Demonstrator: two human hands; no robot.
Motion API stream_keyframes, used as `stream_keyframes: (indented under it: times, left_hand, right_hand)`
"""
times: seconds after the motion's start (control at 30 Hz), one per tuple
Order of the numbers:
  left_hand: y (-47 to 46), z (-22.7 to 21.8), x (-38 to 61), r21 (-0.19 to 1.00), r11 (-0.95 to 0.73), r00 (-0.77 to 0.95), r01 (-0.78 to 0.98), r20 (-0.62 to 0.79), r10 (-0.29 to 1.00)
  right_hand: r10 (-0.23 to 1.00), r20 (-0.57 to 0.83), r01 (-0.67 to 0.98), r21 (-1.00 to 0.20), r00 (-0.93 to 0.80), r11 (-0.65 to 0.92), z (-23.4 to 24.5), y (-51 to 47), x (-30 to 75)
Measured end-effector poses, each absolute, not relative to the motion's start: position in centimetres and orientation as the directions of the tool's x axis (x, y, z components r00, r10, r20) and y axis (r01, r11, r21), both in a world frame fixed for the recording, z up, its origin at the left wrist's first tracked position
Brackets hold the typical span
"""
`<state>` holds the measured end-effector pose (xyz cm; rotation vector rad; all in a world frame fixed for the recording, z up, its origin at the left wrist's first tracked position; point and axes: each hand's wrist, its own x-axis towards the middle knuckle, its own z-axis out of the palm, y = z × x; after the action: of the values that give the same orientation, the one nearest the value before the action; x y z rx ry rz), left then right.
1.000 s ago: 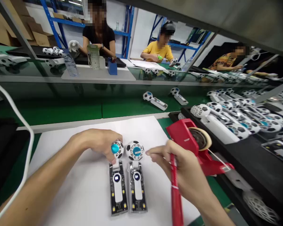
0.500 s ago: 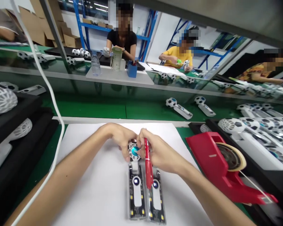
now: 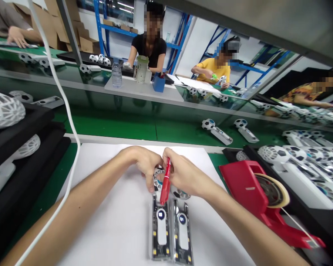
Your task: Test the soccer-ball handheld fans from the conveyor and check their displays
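Two handheld fans with soccer-ball heads lie side by side on a white sheet (image 3: 105, 221). The left fan (image 3: 161, 231) has its round head under my left hand (image 3: 145, 164), whose fingers curl around it. My right hand (image 3: 183, 175) grips a red pen (image 3: 165, 184), tip pointing up, and rests over the head of the right fan (image 3: 182, 232). Both fan handles point toward me, each showing a small lit display.
A red tape dispenser (image 3: 255, 195) stands right of the sheet. Black trays of fans sit at the right (image 3: 308, 166) and left (image 3: 5, 111). A white cable (image 3: 69, 122) hangs at left. Two fans (image 3: 219, 131) lie on the green belt; other people work beyond.
The view has shifted, so the fans sit further right in frame than at first. My right hand came in over the right fan's head, and the pen has tilted more upright against the left fan's head.
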<state>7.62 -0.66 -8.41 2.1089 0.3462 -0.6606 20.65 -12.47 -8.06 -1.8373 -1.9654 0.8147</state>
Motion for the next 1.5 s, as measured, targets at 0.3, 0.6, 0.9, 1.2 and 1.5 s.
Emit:
stream_keyframes:
  times: [0.3, 0.6, 0.9, 1.2, 1.5]
  left_hand:
    - [-0.7, -8.1, 7.7, 0.643, -0.615, 0.808, 0.456, -0.589, -0.016]
    - [-1.0, -8.3, 7.9, 0.626, -0.622, 0.784, 0.471, -0.62, -0.031]
    - [-0.9, -8.2, 7.8, 0.633, -0.615, 0.787, 0.469, -0.617, -0.035]
    - [-1.0, -8.2, 7.9, 0.623, -0.624, 0.782, 0.471, -0.622, -0.032]
    - [-1.1, -7.8, 7.9, 0.626, -0.636, 0.787, 0.452, -0.615, -0.046]
  right_hand:
    - [0.967, 0.248, 0.421, -0.885, 0.062, 0.2, -9.2, -15.9, 22.4]
    - [0.871, 0.454, 0.482, -0.731, -0.186, 0.483, -11.9, -17.6, 21.8]
    - [0.838, 0.509, 0.546, -0.654, -0.194, 0.524, -11.5, -18.5, 23.0]
    - [0.744, 0.557, 0.673, -0.391, -0.37, 0.628, -12.4, -18.2, 22.8]
    - [0.724, 0.595, 0.702, -0.345, -0.35, 0.623, -12.4, -18.5, 23.1]
